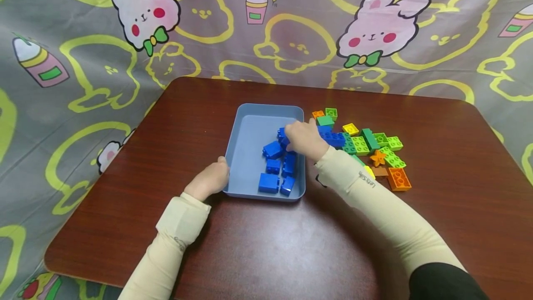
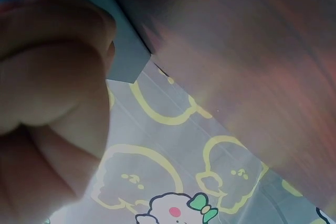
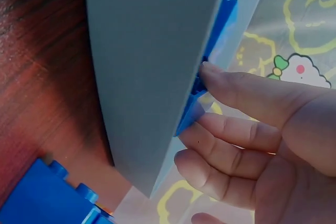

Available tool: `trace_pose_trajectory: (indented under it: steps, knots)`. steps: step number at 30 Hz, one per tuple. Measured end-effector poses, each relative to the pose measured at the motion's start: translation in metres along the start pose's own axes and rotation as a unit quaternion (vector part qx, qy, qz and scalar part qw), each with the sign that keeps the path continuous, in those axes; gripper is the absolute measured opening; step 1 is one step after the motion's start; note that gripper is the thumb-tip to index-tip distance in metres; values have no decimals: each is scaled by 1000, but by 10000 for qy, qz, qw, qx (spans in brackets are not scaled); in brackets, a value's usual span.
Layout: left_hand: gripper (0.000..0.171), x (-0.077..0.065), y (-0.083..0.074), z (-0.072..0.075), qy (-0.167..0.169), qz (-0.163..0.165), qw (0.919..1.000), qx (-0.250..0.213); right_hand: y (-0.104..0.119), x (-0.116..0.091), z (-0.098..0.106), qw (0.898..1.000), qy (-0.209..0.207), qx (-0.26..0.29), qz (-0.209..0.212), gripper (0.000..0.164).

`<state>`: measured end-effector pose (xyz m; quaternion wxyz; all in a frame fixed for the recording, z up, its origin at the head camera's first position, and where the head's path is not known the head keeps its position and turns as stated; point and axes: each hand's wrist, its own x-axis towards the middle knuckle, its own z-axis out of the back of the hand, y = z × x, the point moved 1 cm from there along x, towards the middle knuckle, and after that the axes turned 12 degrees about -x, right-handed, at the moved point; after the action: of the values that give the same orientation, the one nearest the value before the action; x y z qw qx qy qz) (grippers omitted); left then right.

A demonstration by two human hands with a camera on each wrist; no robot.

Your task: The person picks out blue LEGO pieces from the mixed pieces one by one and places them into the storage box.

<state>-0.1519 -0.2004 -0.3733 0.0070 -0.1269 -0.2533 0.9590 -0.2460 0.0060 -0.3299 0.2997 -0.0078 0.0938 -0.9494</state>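
A shallow blue-grey tray [image 1: 250, 152] lies on the table, with several blue toy bricks [image 1: 269, 183] along its right side. My left hand [image 1: 210, 177] grips the tray's near left rim; in the left wrist view its curled fingers [image 2: 58, 66] lie against the tray wall [image 2: 128, 51]. Over the right rim reaches my right hand [image 1: 306, 139], thumb and fingers pinching a blue brick [image 3: 190, 109] inside the tray. The palm side of that hand [image 3: 262, 135] faces its wrist camera. Just outside the right wall sit more blue bricks [image 1: 333, 139].
Right of the tray lie loose green bricks [image 1: 360, 145], a yellow brick [image 1: 350, 128], an orange brick [image 1: 399, 178] and an orange flower-shaped piece [image 1: 378, 158]. A patterned cloth [image 1: 300, 59] hangs behind the brown table [image 1: 266, 235].
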Motion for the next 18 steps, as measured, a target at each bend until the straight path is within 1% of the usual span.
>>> trace_pose_trajectory:
  steps: [5,11,15,18]
  knots:
    - [29,0,0,-1,-23,-37,10000,9,0,1,-5,10000,-17,-50,12,31]
    - [27,-1,-1,0,-70,-97,9999,16,1,0,-8,10000,59,-56,53,32]
    - [32,0,-1,0,-29,-76,10000,34,1,0,-9,9999,55,0,96,32]
    - [34,0,0,0,-7,-48,10000,35,1,0,-10,9997,46,166,176,32]
